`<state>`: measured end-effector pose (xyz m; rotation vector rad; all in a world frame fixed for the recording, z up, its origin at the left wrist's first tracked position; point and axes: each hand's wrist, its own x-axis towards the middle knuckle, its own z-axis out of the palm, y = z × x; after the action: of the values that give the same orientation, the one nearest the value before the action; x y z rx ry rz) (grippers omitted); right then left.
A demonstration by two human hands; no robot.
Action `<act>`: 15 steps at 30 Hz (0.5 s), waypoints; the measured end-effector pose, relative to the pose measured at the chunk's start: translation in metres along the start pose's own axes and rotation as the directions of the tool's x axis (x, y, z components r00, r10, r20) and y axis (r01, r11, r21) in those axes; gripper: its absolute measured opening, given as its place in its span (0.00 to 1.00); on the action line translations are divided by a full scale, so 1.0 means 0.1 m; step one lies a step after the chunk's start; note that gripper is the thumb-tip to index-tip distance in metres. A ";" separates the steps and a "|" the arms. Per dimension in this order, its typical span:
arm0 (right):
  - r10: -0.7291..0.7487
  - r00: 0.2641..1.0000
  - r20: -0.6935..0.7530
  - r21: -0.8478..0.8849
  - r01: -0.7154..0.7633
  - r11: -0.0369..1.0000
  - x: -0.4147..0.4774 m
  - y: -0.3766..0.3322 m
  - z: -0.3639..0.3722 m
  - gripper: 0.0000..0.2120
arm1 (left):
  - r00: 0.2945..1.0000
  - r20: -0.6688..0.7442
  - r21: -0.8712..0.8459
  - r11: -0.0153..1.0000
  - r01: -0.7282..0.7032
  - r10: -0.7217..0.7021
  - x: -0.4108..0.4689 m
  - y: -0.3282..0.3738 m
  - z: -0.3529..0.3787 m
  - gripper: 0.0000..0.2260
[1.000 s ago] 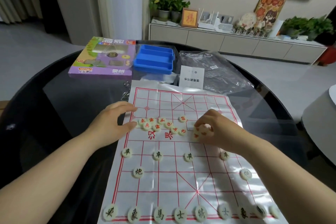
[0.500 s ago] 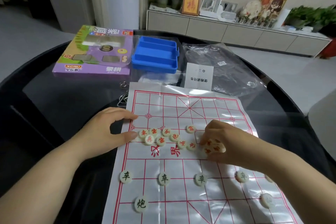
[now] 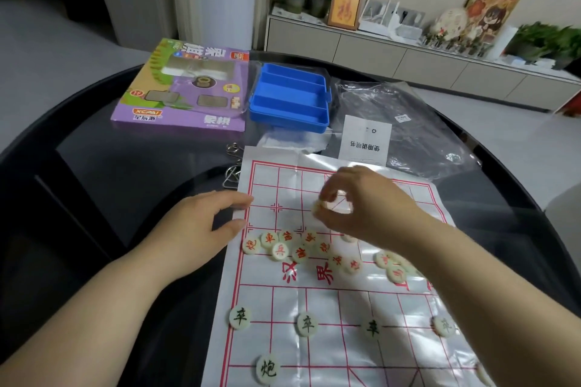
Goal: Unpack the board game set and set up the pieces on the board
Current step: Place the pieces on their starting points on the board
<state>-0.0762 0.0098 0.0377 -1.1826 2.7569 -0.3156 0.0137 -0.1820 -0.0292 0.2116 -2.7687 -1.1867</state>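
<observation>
Right hand (image 3: 371, 207): thumb and fingers pinch one pale piece (image 3: 318, 207), marking unreadable, over the far half of the board (image 3: 283, 179), near the palace diagonals. 
Left hand (image 3: 201, 226): fingers relaxed, resting on the board's left edge. 
Bare far rows lie just ahead of the pinching hand, which is the nearer one. The piece is a round disc, so no long axis. 
Red heap (image 3: 301, 250) at the river: roughly twelve, overlapping. 
Black in view: four soldiers (image 3: 306, 324), one cannon (image 3: 266, 369).

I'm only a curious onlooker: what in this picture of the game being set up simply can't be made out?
All in the head view:
- The character on the piece pinched by the right hand: blurred and partly covered by its fingers.
- Several red pieces by the right wrist: partly hidden under the forearm.
- The nearest rows of the board: cut off by the bottom edge.
</observation>
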 end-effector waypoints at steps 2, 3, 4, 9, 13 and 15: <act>0.009 1.000 0.012 0.009 -0.009 1.000 0.21 -0.16 0.12 0.13 | 1.000 0.024 0.010 1.000 -0.006 0.005 -0.02 -0.02 -0.02 0.20; 0.017 0.999 0.036 -0.001 -0.017 1.000 0.29 -0.22 0.19 0.13 | 0.999 0.037 0.016 1.000 -0.004 0.003 -0.02 -0.02 -0.02 0.22; 0.028 0.997 0.066 -0.012 -0.027 1.000 0.35 -0.27 0.25 0.14 | 0.999 0.046 0.020 1.000 -0.004 0.004 -0.03 -0.02 -0.03 0.22; 0.030 0.997 0.068 -0.039 -0.027 0.999 0.43 -0.43 0.41 0.16 | 0.999 0.042 0.002 1.000 -0.024 0.024 -0.03 -0.01 -0.04 0.28; -0.022 0.998 0.064 -0.064 0.026 0.998 0.41 -0.52 0.46 0.16 | 0.998 0.057 -0.023 1.000 -0.012 0.013 -0.05 -0.02 -0.06 0.32; -0.036 0.996 0.082 -0.030 0.038 0.999 0.39 -0.53 0.45 0.16 | 0.998 0.060 -0.027 1.000 -0.006 0.008 -0.05 -0.03 -0.08 0.32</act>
<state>-0.0570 -0.0605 0.0058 -1.2271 2.6826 -0.2236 0.0204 -0.1886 -0.0263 0.1655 -2.8008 -1.2477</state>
